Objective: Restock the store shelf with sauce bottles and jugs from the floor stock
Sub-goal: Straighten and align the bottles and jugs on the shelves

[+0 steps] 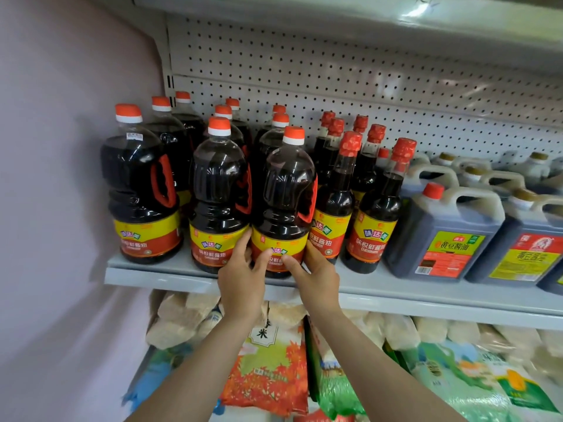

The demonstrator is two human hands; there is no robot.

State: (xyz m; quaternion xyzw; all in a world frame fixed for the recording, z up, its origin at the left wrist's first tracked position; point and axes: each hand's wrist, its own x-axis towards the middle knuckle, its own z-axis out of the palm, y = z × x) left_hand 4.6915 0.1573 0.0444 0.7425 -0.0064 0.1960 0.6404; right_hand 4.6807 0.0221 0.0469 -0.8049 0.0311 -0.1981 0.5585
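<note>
A big dark soy sauce jug (285, 190) with an orange cap, red handle and yellow-red label stands at the front of the grey shelf (170, 280). My left hand (242, 277) grips its base from the left, thumb across the label. On the other side my right hand (316, 274) grips the base, thumb on the label too. More jugs of the same kind (219, 184) stand to its left and behind it. Slim sauce bottles (336, 202) with red caps stand just to its right.
Square dark jugs with white handles (441, 226) fill the shelf's right part. A pegboard back panel (335, 86) rises behind, with another shelf overhead. Bags of rice (268, 367) lie on the shelf below. A pale wall (61, 178) bounds the left side.
</note>
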